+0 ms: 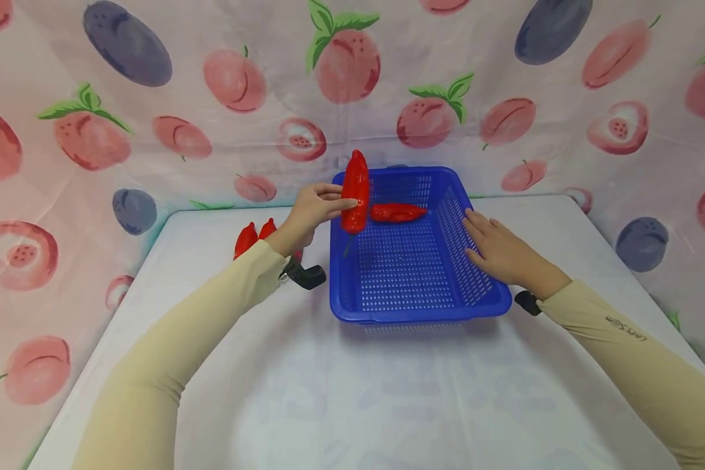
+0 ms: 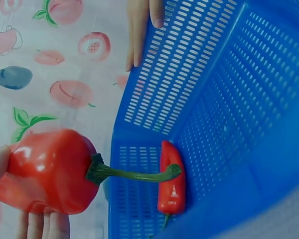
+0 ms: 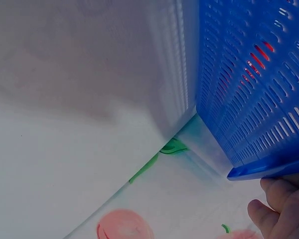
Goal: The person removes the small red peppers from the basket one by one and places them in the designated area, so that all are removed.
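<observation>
My left hand (image 1: 311, 212) pinches a red pepper (image 1: 356, 189) between thumb and fingers, above the left rim of a blue plastic basket (image 1: 417, 316). The held pepper is upright in the head view, tip up, with its green stem (image 2: 134, 175) pointing down. Inside the basket, near its far wall, lies another red pepper (image 1: 397, 213) on its side. My right hand (image 1: 502, 251) rests on the basket's right rim with fingers mostly straight. In the right wrist view its fingers (image 3: 284, 194) touch the rim's edge.
More red peppers (image 1: 247, 240) lie on the white table (image 1: 258, 391) left of the basket, partly hidden behind the left hand and wrist. A fruit-patterned cloth (image 1: 341, 124) hangs behind the table and along its sides.
</observation>
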The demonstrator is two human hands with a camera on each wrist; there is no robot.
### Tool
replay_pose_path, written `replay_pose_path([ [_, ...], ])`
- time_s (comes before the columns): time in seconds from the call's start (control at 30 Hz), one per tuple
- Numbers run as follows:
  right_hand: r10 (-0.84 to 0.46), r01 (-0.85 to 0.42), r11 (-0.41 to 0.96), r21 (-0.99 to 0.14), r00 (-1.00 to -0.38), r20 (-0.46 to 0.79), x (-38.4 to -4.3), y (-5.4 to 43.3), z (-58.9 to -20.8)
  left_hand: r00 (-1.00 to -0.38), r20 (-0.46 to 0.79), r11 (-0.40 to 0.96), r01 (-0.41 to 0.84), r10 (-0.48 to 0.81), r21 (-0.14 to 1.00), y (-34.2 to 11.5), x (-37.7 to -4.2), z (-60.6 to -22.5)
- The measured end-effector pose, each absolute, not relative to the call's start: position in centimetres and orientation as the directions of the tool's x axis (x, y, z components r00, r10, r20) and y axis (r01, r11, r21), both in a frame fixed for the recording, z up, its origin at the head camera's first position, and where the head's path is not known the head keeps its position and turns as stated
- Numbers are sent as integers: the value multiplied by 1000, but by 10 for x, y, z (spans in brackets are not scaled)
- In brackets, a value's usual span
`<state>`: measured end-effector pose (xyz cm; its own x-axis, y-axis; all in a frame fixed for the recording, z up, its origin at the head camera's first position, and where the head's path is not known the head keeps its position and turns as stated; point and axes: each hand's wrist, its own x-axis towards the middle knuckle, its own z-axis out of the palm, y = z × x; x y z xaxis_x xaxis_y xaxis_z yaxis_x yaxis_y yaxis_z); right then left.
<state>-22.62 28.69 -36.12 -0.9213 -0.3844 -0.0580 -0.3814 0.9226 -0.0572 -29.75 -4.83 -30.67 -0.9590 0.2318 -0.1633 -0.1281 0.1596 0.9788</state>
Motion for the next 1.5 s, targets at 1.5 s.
replay_pose_path([
  [1.5,-382,-378,924,-63,-922,-60,-226,285,-359,-970,-238,282,-241,-46,929,-195,-279,-308],
])
